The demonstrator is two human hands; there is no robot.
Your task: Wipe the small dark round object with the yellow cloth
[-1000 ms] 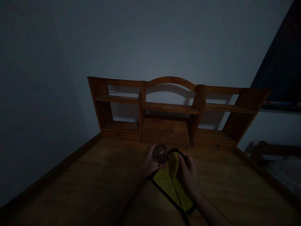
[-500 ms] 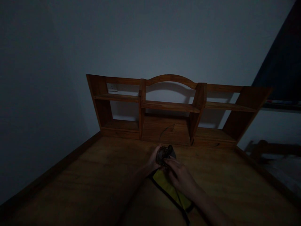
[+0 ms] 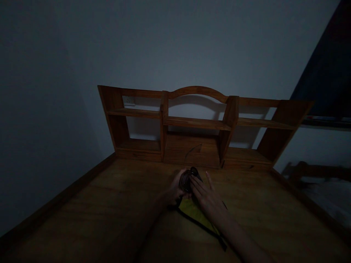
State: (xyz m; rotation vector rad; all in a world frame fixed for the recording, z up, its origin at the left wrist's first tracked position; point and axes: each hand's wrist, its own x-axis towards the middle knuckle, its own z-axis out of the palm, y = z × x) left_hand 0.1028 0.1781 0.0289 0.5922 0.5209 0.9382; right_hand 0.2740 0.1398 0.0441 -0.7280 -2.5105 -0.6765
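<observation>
A small dark glossy thing with rounded, lens-like parts [image 3: 184, 181] is held just above the tabletop; it looks like dark glasses, but the gloom hides its exact kind. My left hand [image 3: 175, 188] is closed around its left side. From the right, my right hand [image 3: 207, 197] presses its fingertips on the same thing, with the outermost finger raised and apart and the thumb hidden. Something greyish shows behind those fingers, too dim to name. Beneath both hands lies a yellow cloth piece with black edging [image 3: 193, 212], partly covered by my right forearm.
A wooden desk [image 3: 109, 204] has a raised rim along its sides. At its back stands a wooden shelf unit [image 3: 197, 124] with several compartments, against a pale wall [image 3: 164, 44]. A dark board [image 3: 326, 73] hangs at the right, above dim bedding [image 3: 329, 197].
My right hand's fingers have shifted up over the dark thing, and its outer finger has lifted. The dark thing has turned slightly, and less of the yellow piece shows.
</observation>
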